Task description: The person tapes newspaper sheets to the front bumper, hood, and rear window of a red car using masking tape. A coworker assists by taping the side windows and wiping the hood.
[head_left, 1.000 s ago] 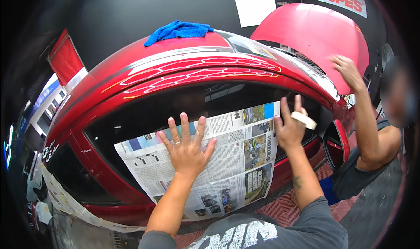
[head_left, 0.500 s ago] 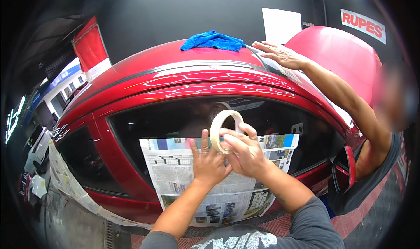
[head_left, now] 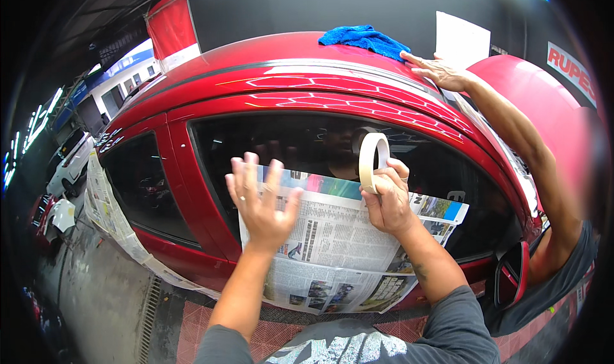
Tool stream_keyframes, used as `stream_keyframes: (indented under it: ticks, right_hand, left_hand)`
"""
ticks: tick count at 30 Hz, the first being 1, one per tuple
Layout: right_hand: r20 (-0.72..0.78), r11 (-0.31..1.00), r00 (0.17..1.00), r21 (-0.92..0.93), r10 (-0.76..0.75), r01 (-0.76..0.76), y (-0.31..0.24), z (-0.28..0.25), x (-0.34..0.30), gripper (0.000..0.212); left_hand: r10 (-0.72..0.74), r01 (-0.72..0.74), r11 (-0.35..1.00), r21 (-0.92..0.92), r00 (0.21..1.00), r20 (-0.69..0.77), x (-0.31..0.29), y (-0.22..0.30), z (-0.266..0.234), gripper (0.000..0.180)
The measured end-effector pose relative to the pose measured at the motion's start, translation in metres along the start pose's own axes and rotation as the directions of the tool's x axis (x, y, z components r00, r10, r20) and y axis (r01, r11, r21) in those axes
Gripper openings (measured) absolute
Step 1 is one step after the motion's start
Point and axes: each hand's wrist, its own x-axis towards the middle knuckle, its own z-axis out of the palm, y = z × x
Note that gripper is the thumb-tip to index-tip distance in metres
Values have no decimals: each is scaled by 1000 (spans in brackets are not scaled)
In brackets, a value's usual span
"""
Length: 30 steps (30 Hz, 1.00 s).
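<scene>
A sheet of newspaper [head_left: 332,245] lies against the side window [head_left: 300,143] of a red car [head_left: 307,86]. My left hand [head_left: 261,201] presses flat on the paper's upper left part, fingers spread. My right hand [head_left: 387,201] grips a roll of pale masking tape [head_left: 373,161], held upright near the paper's top edge against the dark glass.
Another person at the right reaches an arm over the car, their hand [head_left: 441,71] on the roof by a blue cloth [head_left: 364,39]. The red side mirror [head_left: 511,274] juts out at lower right. More newspaper [head_left: 112,213] is taped along the rear panel at left.
My left hand slid left on the newspaper and spread out. My right hand, earlier flat on the paper, brought the tape roll up in front of the window. The other person's hand reached onto the roof.
</scene>
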Motion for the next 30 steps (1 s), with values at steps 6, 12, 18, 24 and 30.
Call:
stream_keyframes:
  ticks: [6,12,18,24,30]
  right_hand:
    - [10,999,1000,-25,-23,23,-3,3,3,33]
    - [-27,994,996,-59,-89,87,10,-3,-4,41]
    - [-64,997,995,3,-76,76,-6,-4,16,41]
    - [-99,999,994,28,-43,46,-3,-12,8,52]
    - [-100,998,995,62,12,-6,-6,-14,7,37]
  left_hand:
    - [119,-130,879,-459,992,-52,48,93,-5,50]
    - [82,-66,841,-537,997,4,51,108,15,45]
    - [-20,42,859,-510,999,48,65,101,-9,32]
    - [109,-88,881,-465,994,19,59,111,-1,10]
    - [75,36,829,-558,982,174,53,117,-26,19]
